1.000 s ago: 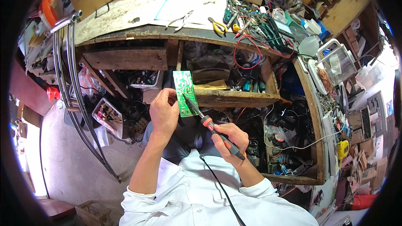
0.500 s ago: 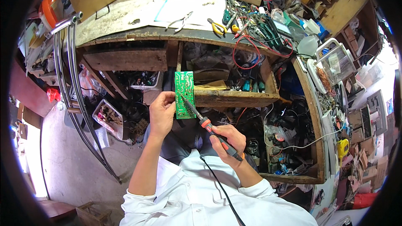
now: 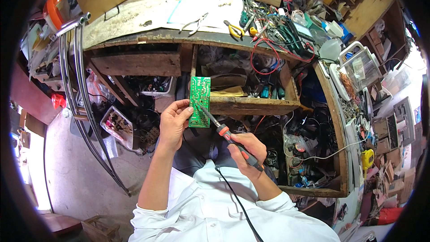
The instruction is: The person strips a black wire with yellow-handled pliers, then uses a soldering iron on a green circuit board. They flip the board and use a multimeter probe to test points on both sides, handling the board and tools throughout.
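Note:
A green circuit board point(image 3: 199, 94) stands lengthwise in front of me, its soldered side facing up at me. My left hand point(image 3: 174, 118) pinches the board's left edge between thumb and fingers. In my right hand point(image 3: 247, 153) is a soldering iron point(image 3: 226, 134) with a dark grey and orange handle, held like a pen. Its metal tip points up and left and lies over the middle of the board; whether it touches the surface I cannot tell. A black cord hangs down across my white shirt.
Just beyond the board is an open wooden drawer point(image 3: 251, 106) with odds and ends. On the bench above lie pliers point(image 3: 195, 23), yellow-handled cutters point(image 3: 234, 29) and red test leads point(image 3: 268, 58). Chrome tubes point(image 3: 76, 80) rise at left. A cluttered bin point(image 3: 309, 152) sits at right.
The board has shifted slightly right with my left hand, whose thumb now lies further over it. My right hand and the soldering iron have moved slightly right and down.

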